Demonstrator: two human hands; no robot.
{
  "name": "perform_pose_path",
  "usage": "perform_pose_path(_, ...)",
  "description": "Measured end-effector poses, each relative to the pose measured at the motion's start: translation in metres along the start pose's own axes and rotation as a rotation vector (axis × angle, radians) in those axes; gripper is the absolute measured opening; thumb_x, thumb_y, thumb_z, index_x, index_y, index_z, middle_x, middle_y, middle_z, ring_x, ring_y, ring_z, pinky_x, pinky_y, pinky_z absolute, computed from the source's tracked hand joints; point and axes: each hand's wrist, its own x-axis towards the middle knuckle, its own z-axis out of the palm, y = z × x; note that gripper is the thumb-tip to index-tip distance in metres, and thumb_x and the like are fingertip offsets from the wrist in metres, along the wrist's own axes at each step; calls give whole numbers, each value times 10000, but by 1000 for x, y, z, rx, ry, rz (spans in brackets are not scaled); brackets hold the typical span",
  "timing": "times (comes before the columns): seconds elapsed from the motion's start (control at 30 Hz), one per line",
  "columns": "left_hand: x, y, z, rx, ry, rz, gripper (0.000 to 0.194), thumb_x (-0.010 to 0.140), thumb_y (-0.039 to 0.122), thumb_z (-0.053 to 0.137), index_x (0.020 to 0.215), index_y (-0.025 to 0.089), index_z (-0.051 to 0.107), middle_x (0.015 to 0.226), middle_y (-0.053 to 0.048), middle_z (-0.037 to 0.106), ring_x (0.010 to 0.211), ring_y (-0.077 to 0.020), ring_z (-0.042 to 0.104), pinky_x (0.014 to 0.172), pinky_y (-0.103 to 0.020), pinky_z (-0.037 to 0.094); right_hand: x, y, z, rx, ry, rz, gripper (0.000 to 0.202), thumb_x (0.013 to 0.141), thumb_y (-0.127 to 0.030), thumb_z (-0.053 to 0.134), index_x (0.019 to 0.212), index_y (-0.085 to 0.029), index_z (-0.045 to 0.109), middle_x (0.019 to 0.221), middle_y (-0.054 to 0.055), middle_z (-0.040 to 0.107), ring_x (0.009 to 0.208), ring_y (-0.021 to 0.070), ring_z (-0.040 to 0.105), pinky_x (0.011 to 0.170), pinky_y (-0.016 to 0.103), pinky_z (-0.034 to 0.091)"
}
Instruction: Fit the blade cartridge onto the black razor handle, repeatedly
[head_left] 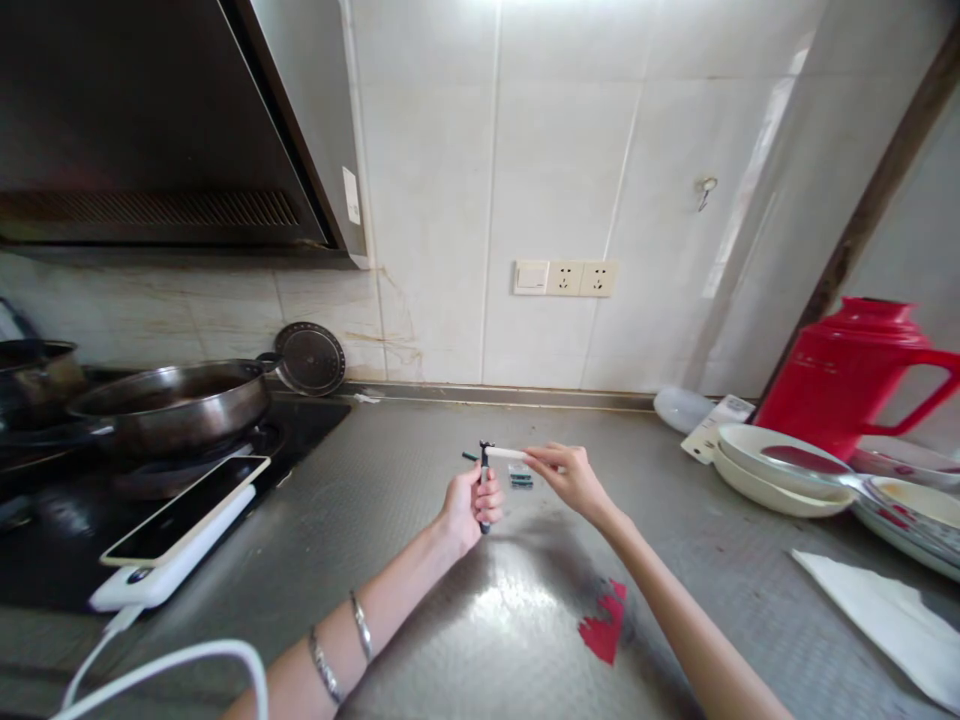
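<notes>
My left hand is closed round the handle of a slim grey-and-black tool, held upright above the counter. The tool has a small black head, and a short dark green piece sticks out to its left. Between the fingertips of my right hand is a slim white stick. It lies level, its left end meeting or just in front of the tool's head; I cannot tell which. On the counter behind and between the hands is a small clear pack with dark green pieces.
A metal counter spreads below, with a torn red patch. Left stand a pan on the stove, a phone on a white power bank, and a cable. Right are bowls, a red jug and a white sheet.
</notes>
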Motion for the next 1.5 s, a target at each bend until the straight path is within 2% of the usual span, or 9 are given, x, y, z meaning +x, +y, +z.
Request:
perform_pose_path(0.1,-1,0,1,-26,10,-4,266,896,272,356,673,141,420,479,93,175,331,-24,139,319,-134,67,-1,1,4,-7,52,20,416,868,-487,398,967,-224,704,680,50,635,568,138,527,593,250,359)
perform_pose_path(0.43,-1,-2,2,-56,20,-42,306,912,280,306,664,137,414,477,96,173,320,-18,144,311,-129,57,-1,3,8,-29,-11,11,418,860,-513,397,949,-246,705,667,36,632,594,142,539,615,249,351)
perform_pose_path(0.6,0,-2,0,-44,19,-27,249,889,260,374,674,142,413,482,99,166,325,-18,136,313,-128,63,-2,2,8,-69,33,18,431,870,-515,370,971,-253,696,695,43,641,612,146,547,645,263,355)
perform_pose_path(0.8,0,-4,-1,-39,5,-43,300,908,283,318,660,141,411,479,97,167,325,-21,142,314,-130,53,-1,1,9,-94,55,14,430,874,-512,363,974,-256,694,704,41,647,615,145,552,670,279,352)
perform_pose_path(1.0,1,-4,-3,-13,-9,-47,298,903,289,329,657,142,413,481,96,165,331,-22,129,315,-133,47,0,-1,4,-54,1,23,405,872,-497,381,958,-263,699,688,32,650,607,149,557,656,278,365)
perform_pose_path(1.17,2,-2,-4,31,-48,-70,277,883,284,363,645,149,405,480,95,145,338,-28,107,315,-136,47,1,1,-6,55,-28,56,385,849,-470,439,925,-211,714,691,44,665,605,152,551,619,260,383)
perform_pose_path(1.33,1,0,-6,118,-110,-17,263,857,310,411,647,153,415,478,93,141,349,-35,92,314,-144,59,2,2,-13,306,10,171,415,791,-497,509,933,-160,705,841,65,686,729,187,575,638,264,408)
perform_pose_path(1.4,1,1,-8,184,-133,30,268,849,326,417,645,152,428,475,91,152,354,-38,94,317,-151,79,2,1,-17,354,0,217,428,778,-513,513,908,-153,705,774,41,667,698,179,551,599,257,391)
perform_pose_path(1.5,4,4,-13,329,-142,137,293,838,365,420,647,147,465,458,89,180,358,-42,115,333,-167,111,2,-1,-26,382,-95,233,428,764,-529,520,798,-145,705,621,2,586,607,140,479,529,237,327)
